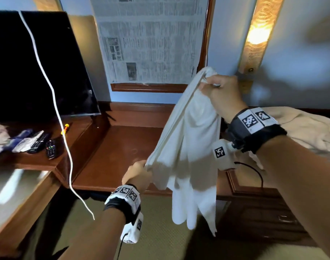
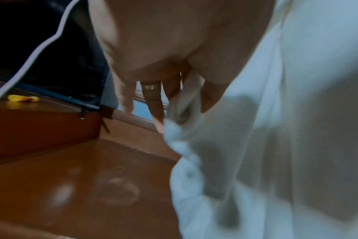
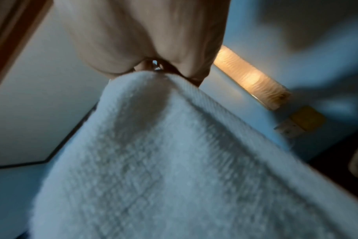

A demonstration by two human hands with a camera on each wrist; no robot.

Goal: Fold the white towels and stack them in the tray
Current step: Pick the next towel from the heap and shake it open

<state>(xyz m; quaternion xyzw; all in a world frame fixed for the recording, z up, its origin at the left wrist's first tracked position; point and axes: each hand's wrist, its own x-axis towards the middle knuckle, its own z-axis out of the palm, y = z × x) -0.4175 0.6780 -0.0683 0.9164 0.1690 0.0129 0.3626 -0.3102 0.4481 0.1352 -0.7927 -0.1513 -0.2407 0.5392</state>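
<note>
The right hand [image 1: 221, 92] is raised, its fingers curled tight round one top corner of the towel [image 1: 190, 152]. The left hand [image 1: 137, 174], lower and nearer the body, pinches the other end of the same edge; the left wrist view shows the cloth bunched between thumb and fingers [image 2: 153, 103], one wearing a ring [image 2: 151, 86]. The edge slants between the two hands, and the rest of the towel hangs in loose folds in the air above the worktop [image 1: 113, 156], touching nothing.

Both wrists carry black bands with square black-and-white code tags. Left of the worktop, two remotes [image 1: 46, 145] lie before a dark TV [image 1: 38, 62], a white cord [image 1: 53, 102] hanging across it. A newspaper [image 1: 151, 38] covers the framed pane; its print is too blurred to read. A wall lamp [image 1: 257, 34] glows at right above a bed [image 1: 301, 128].
</note>
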